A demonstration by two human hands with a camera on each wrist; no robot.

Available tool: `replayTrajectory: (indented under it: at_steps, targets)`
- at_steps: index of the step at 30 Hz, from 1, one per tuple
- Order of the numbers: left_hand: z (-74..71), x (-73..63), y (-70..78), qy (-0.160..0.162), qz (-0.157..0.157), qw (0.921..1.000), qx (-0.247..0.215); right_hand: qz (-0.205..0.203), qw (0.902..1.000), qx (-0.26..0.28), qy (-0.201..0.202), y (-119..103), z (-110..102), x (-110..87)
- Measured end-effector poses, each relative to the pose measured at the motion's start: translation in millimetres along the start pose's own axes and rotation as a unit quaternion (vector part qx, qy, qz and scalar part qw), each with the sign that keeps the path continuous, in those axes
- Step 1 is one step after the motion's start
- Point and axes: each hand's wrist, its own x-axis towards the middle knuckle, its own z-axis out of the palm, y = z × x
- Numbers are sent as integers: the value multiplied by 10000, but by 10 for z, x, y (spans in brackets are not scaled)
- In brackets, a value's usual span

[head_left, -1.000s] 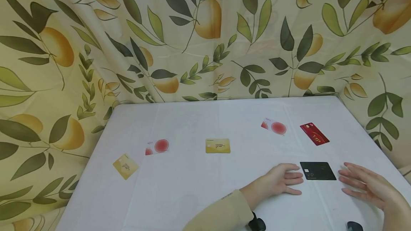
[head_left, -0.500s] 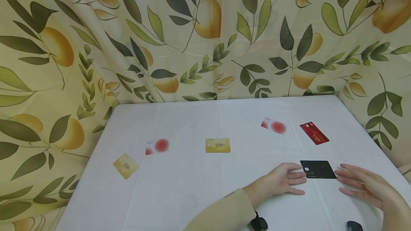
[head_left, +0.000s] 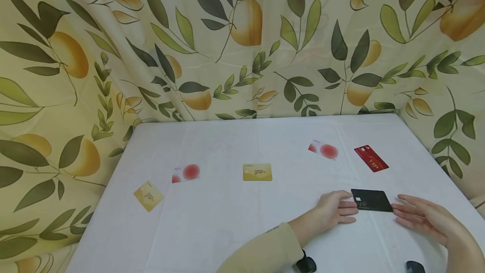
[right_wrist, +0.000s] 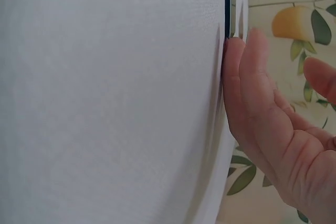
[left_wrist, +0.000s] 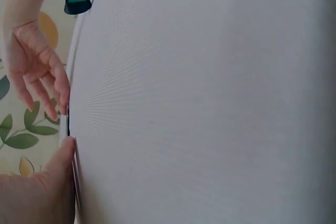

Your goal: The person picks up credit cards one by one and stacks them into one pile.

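A black VIP card (head_left: 373, 200) lies on the white table at the front right, between my two hands. On its left side, my left hand (head_left: 329, 210) has its straight fingers right at the card's edge. Opposite, the extended fingertips of my right hand (head_left: 428, 218) meet the card's right edge. The left wrist view shows my left hand (left_wrist: 39, 192) low in the corner, facing the right hand (left_wrist: 39, 66) across the tabletop. From the right wrist, the card (right_wrist: 227, 3) appears only as a thin dark edge beyond the fingers of my right hand (right_wrist: 273, 119).
Behind the black card lie a red VIP card (head_left: 371, 158) and a white card with a red circle (head_left: 328, 151). Further left are a gold card (head_left: 257, 172), another red-circle card (head_left: 185, 173) and a tilted gold card (head_left: 148, 196). A fruit-patterned curtain (head_left: 242, 75) hangs behind the table.
My right hand has moved left until its fingertips reach the black card. The card has shifted slightly left and away from me, and the left hand has closed the small gap to it.
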Motion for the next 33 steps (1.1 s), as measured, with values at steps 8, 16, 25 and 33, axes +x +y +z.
replayTrajectory:
  at_steps: [8, 16, 25, 33]
  targets:
    - [32, -5, 6, 425, 274, 9986, 135, 38, 9997, 214, -104, -15, 52, -6]
    - [82, -3, 22, 745, 519, 9958, 127, 278, 9993, 139, 199, -35, 58, 37]
    - [47, 22, 108, 819, 208, 9959, 336, 343, 9989, -309, -80, -23, 45, 43]
    - [-23, 60, 149, 664, 126, 9976, 161, 297, 9966, 476, -611, -56, 97, 52]
